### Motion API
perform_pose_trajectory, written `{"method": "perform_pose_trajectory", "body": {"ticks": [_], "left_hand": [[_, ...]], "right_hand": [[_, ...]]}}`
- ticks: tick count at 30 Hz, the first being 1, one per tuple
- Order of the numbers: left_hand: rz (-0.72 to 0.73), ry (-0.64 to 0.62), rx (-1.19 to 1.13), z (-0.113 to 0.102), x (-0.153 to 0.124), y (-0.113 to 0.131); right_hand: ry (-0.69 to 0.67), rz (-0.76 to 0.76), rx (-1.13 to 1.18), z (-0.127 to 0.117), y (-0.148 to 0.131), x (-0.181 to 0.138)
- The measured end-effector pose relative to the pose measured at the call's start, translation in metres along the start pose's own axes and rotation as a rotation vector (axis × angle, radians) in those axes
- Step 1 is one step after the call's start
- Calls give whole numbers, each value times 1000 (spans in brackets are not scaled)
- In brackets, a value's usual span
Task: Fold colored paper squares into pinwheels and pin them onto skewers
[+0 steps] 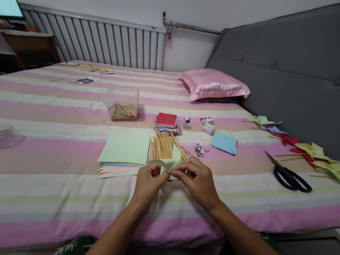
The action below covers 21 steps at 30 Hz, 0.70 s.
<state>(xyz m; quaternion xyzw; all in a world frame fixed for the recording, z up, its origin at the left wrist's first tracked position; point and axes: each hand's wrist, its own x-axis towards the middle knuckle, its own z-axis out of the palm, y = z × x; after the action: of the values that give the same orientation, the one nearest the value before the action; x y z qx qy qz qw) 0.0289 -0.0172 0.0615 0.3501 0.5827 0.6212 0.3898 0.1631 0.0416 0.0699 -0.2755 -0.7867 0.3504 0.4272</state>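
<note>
The single, wide view looks from the wearer's head at the near edge of the striped bedsheet (67,159), facing forward and slightly down across it. The left hand (149,183) and right hand (198,181) come close in the near middle; the slatted radiator (94,39) stands far off, the grey tufted headboard (298,50) at right, a monitor (3,8) far left.

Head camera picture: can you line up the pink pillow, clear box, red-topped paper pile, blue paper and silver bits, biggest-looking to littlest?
1. Pink pillow
2. Clear box
3. Red-topped paper pile and blue paper: too alike to rank
4. Silver bits, as one little heap
</note>
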Motion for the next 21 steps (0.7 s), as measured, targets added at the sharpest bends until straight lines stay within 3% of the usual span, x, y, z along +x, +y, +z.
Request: {"method": "perform_pose_trajectory", "body": {"ticks": [21], "left_hand": [[133, 11, 140, -2, 0, -3]], "right_hand": [[-66, 167, 76, 1, 3, 0]]}}
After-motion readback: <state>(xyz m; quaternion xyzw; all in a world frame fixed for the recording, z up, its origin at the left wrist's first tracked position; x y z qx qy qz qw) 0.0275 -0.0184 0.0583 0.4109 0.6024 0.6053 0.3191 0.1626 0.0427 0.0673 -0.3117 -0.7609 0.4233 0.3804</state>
